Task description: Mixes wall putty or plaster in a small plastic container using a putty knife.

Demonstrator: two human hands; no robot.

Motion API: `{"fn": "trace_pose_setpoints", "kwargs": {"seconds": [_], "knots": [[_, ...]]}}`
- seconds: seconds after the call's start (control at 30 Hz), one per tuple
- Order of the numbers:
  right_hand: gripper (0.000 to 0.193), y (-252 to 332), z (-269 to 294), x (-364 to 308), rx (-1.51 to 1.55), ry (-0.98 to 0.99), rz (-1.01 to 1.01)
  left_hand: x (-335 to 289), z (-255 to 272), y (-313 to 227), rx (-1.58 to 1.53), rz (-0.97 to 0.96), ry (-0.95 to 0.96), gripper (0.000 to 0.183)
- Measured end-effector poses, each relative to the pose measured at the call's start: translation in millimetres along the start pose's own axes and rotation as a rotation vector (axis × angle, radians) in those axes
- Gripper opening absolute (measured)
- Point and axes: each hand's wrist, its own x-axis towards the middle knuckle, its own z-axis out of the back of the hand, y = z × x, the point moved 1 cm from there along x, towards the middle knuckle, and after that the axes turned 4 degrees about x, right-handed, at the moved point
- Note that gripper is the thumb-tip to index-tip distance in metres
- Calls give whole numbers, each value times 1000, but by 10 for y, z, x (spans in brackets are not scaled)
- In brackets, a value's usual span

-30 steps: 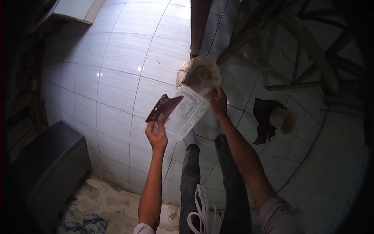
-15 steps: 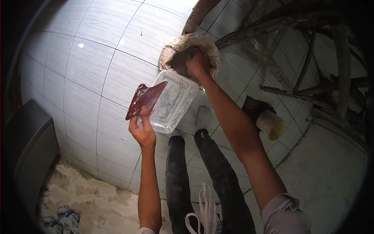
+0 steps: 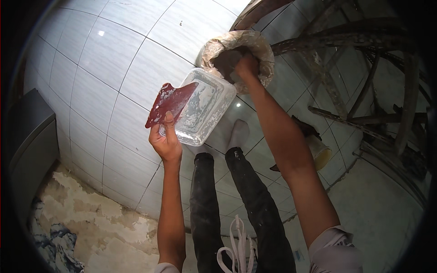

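Obscuring part of the right hand (image 3: pixel 247 67), grip unreadable, is a round, beige-crusted container (image 3: pixel 265 57); a flat maroon sheet (image 3: pixel 168 105) and clear rectangular plastic tub (image 3: pixel 208 104) are clasped by the left hand (image 3: pixel 166 144).

Pale glossy tiles with dark joints cover the floor (image 3: pixel 132 98), catching bright glare. A grey boxy unit (image 3: pixel 33 132) stands left; a blotchy cream-brown surface (image 3: pixel 102 218) lies lower left; dark frames (image 3: pixel 373 34) crowd the shadowy right.
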Motion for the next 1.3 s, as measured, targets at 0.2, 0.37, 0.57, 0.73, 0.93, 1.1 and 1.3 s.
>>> {"fn": "trace_pose_setpoints", "kwargs": {"seconds": [0.2, 0.37, 0.57, 0.73, 0.93, 1.1, 1.3], "knots": [[47, -26, -6, 30, 301, -72, 83, 63, 128, 111, 4, -7, -42, 23], [45, -33, 40, 95, 253, 29, 10, 86, 141, 147, -2, 3, -33, 24], [30, 251, 9, -246, -140, -206, 42, 213, 225, 82, 14, -16, -55, 23], [24, 122, -163, 2, -245, -139, -15, 310, 137, 0, -16, -5, -63, 23], [34, 284, -155, -75, -179, -32, -29, 433, 215, 7, 9, 0, -67, 24], [47, 252, -88, -63, -63, -22, 42, 470, 272, 38, 28, 14, -53, 25], [49, 112, -100, 11, 29, -13, 126, 484, 321, 21, 42, 20, -15, 25]]}}
